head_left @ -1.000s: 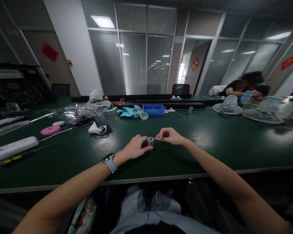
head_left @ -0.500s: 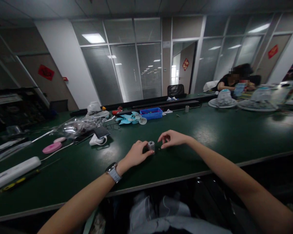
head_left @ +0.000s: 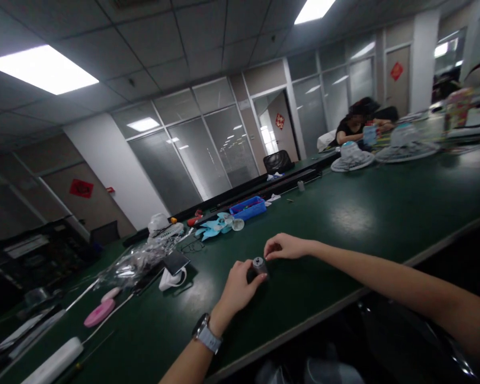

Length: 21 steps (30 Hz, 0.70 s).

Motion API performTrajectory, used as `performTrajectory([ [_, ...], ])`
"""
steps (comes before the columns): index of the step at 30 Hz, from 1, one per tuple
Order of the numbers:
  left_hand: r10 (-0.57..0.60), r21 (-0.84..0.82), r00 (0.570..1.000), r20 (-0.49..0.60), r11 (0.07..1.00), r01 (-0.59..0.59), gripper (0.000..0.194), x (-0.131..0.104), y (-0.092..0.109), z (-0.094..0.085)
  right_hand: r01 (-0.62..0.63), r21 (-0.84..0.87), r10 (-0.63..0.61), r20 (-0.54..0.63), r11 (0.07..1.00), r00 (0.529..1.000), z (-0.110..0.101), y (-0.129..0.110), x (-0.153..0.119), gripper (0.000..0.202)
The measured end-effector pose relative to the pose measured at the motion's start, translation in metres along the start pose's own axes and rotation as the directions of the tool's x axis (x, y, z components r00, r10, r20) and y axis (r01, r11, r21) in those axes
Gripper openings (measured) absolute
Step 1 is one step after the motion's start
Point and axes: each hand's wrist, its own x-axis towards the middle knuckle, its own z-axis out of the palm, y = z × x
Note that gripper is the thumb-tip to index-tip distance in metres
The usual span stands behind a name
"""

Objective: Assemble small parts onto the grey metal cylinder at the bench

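A small silver metal cylinder (head_left: 260, 265) with dark openings in its top stands upright on the green table. The thumb and fingers of my left hand (head_left: 239, 285) are closed around its sides. My right hand (head_left: 286, 247) is just right of the cylinder, fingers curled and fingertips drawn together close to its upper edge. Whatever those fingertips hold, if anything, is too small to make out.
Left lie a pink round object (head_left: 100, 313), a white power strip (head_left: 56, 362), a dark flat device (head_left: 176, 262) and clear plastic bags (head_left: 132, 262). Light-blue fan blades (head_left: 214, 228) and a blue basket (head_left: 248, 209) lie beyond. White fan parts (head_left: 352, 160) and another person (head_left: 354, 128) are far right.
My head view has tilted and risen. My right hand has come closer to the cylinder, its fingertips drawing together. My left hand stays on the cylinder.
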Motion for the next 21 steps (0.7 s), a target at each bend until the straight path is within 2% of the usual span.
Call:
performTrajectory([
  [4,-0.003,-0.016,1.000,0.004,1.000,0.003,0.036,0.001,-0.001,0.002,0.045,0.216,-0.005,-0.182,0.975,0.983,0.009,-0.010,0.004,0.040],
  [9,-0.035,-0.031,0.999,0.001,0.999,0.035,0.038,0.000,0.000,0.003,0.083,0.282,-0.006,-0.264,0.956,0.965,0.025,-0.023,0.006,0.042],
  [13,-0.035,-0.060,0.999,-0.011,0.998,0.035,0.036,-0.001,0.002,0.003,0.117,0.279,-0.044,-0.257,0.953,0.966,0.034,-0.028,0.004,0.046],
  [16,-0.033,-0.078,0.999,-0.030,0.996,0.031,0.038,-0.001,0.001,0.004,0.118,0.221,-0.066,-0.228,0.968,0.971,0.036,-0.028,0.004,0.041],
  [21,-0.017,-0.065,0.999,-0.049,0.998,0.014,0.042,-0.003,-0.003,0.006,0.086,0.223,-0.034,-0.224,0.971,0.974,0.038,-0.030,0.004,0.038],
])
